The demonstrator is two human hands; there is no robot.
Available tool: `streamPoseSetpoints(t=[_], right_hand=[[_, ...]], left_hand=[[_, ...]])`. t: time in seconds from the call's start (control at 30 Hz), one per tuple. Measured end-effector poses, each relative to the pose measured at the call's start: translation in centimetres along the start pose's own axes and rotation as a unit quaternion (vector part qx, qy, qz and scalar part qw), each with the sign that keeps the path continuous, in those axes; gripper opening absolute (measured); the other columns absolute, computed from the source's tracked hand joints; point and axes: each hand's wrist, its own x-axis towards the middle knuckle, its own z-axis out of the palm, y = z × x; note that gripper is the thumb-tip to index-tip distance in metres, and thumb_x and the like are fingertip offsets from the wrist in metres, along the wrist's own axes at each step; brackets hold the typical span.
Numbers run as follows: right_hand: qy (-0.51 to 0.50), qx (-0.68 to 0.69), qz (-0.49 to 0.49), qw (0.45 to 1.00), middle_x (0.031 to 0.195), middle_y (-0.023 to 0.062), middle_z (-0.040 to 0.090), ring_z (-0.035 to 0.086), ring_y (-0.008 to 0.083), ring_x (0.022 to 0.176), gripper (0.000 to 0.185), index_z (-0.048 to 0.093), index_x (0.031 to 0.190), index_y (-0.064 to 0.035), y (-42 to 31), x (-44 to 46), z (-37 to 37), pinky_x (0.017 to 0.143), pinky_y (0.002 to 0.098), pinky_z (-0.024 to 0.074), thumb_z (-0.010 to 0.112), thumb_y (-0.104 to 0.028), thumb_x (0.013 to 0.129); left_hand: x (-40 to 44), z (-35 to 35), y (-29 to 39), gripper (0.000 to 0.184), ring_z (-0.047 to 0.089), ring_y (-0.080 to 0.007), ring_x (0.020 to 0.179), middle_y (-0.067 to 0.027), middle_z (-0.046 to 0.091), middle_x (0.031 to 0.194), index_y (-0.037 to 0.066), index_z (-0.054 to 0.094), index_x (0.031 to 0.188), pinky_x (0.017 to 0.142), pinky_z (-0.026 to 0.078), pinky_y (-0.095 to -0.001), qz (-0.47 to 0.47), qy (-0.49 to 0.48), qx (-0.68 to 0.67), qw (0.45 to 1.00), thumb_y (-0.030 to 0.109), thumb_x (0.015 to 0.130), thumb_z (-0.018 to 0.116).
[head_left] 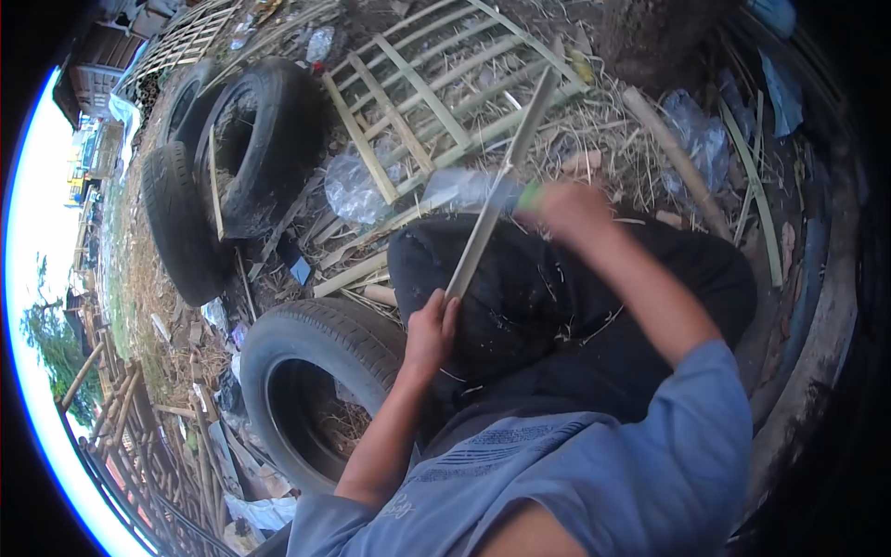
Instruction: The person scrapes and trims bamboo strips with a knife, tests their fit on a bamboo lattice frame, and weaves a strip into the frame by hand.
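Note:
My left hand (430,330) is closed around the near end of a long split bamboo strip (476,249), which slants up and away over my dark trousers. My right hand (571,213), smeared by motion, is closed on the green handle of a knife (527,197). The blurred blade lies close against the strip at about its middle; whether it touches cannot be made out. Just beyond my knees, a lattice of bamboo slats (436,84) rests on the littered ground.
A tire (316,325) lies beside my left arm, with several more tires (255,139) at the far left. Clear plastic (357,186) and straw cover the ground. A bamboo pole (677,158) and strips (756,195) lie to the right. Stacked bamboo poles (139,455) stand at lower left.

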Motion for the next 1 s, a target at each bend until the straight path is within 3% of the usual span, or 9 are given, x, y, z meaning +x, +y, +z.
streamPoseSetpoints(t=[0.03,0.07,0.1,0.3,0.4,0.67,0.77,0.83,1.0], right_hand=[[-0.096,-0.025,0.067,0.993,0.084,0.0099,0.069,0.068,0.0261,0.081,0.040,0.065,0.076,-0.0119,4.6,1.2,-2.9,0.066,0.0440,0.0528,0.057,-0.049,0.089],[0.045,0.210,0.239,0.947,0.080,0.0134,0.068,0.068,0.0299,0.078,0.039,0.068,0.083,-0.0090,7.6,0.7,-2.6,0.065,0.0448,0.0515,0.053,-0.044,0.093],[0.040,0.134,0.311,0.940,0.074,0.0166,0.066,0.066,0.0344,0.073,0.043,0.069,0.089,-0.0064,9.2,0.8,-5.2,0.062,0.0448,0.0507,0.053,-0.047,0.093],[-0.012,0.139,0.107,0.984,0.060,0.0156,0.062,0.067,0.0330,0.062,0.054,0.061,0.070,-0.0085,-1.2,-2.6,-4.9,0.056,0.0448,0.0536,0.052,-0.058,0.089],[-0.028,0.175,0.115,0.977,0.061,0.0165,0.062,0.066,0.0348,0.061,0.054,0.061,0.069,-0.0067,-4.3,-4.9,-2.1,0.056,0.0459,0.0528,0.054,-0.056,0.089],[0.020,0.312,0.161,0.936,0.060,0.0173,0.061,0.064,0.0382,0.060,0.051,0.061,0.070,-0.0061,-6.2,-6.5,-2.1,0.055,0.0476,0.0510,0.054,-0.053,0.090],[0.030,0.291,0.121,0.949,0.058,0.0156,0.061,0.063,0.0365,0.057,0.051,0.060,0.068,-0.0072,-7.2,-6.3,-2.2,0.053,0.0464,0.0511,0.055,-0.054,0.089],[0.024,0.290,0.032,0.956,0.057,0.0144,0.061,0.064,0.0346,0.056,0.052,0.059,0.067,-0.0077,-8.6,-5.8,-2.0,0.052,0.0447,0.0512,0.054,-0.055,0.089],[0.007,0.239,-0.016,0.971,0.057,0.0138,0.062,0.065,0.0320,0.055,0.058,0.060,0.066,-0.0087,-9.7,-3.1,0.6,0.050,0.0434,0.0516,0.049,-0.060,0.089]], left_hand=[[-0.1,-0.2,0.3,0.025,0.055,-0.0486,0.076,-0.0276,0.055,0.070,0.000,0.049,0.086,0.058,0.042,-0.0486,-0.007,-0.009,0.000,1.000,0.023,0.095,0.055],[-0.1,-0.5,0.4,0.025,0.055,-0.0487,0.075,-0.0276,0.055,0.070,0.000,0.049,0.086,0.058,0.042,-0.0479,-0.015,-0.019,-0.004,1.000,0.023,0.095,0.056],[-0.1,-0.7,0.5,0.026,0.054,-0.0489,0.075,-0.0277,0.054,0.070,-0.001,0.049,0.086,0.057,0.042,-0.0472,-0.021,-0.022,-0.010,0.999,0.022,0.095,0.056],[0.7,-0.1,0.0,0.025,0.058,-0.0444,0.065,-0.0264,0.053,0.067,-0.001,0.050,0.085,0.055,0.043,-0.0420,0.001,-0.019,-0.023,1.000,0.021,0.095,0.056],[0.1,-0.5,-1.3,0.022,0.055,-0.0128,0.057,-0.0146,0.053,0.060,-0.001,0.057,0.090,0.055,0.046,-0.0345,-0.014,-0.020,-0.075,0.997,0.020,0.094,0.059],[0.4,-0.4,0.0,0.031,0.069,-0.0272,0.071,-0.0183,0.069,0.079,-0.001,0.067,0.096,0.067,0.052,-0.0369,-0.065,-0.006,-0.064,0.996,0.023,0.079,0.074],[-0.3,-0.8,-0.1,0.032,0.063,-0.0129,0.067,-0.0117,0.069,0.075,-0.004,0.065,0.100,0.063,0.049,-0.0312,-0.061,-0.002,-0.005,0.998,0.021,0.081,0.074],[-1.2,-1.6,2.2,0.037,0.066,-0.0355,0.069,-0.0217,0.065,0.073,-0.003,0.064,0.091,0.063,0.050,-0.0404,-0.068,0.003,0.127,0.989,0.029,0.076,0.075],[-2.0,-2.0,1.3,0.043,0.063,-0.0404,0.068,-0.0228,0.062,0.067,-0.003,0.062,0.085,0.061,0.049,-0.0429,-0.063,0.060,0.167,0.982,0.038,0.077,0.075]])
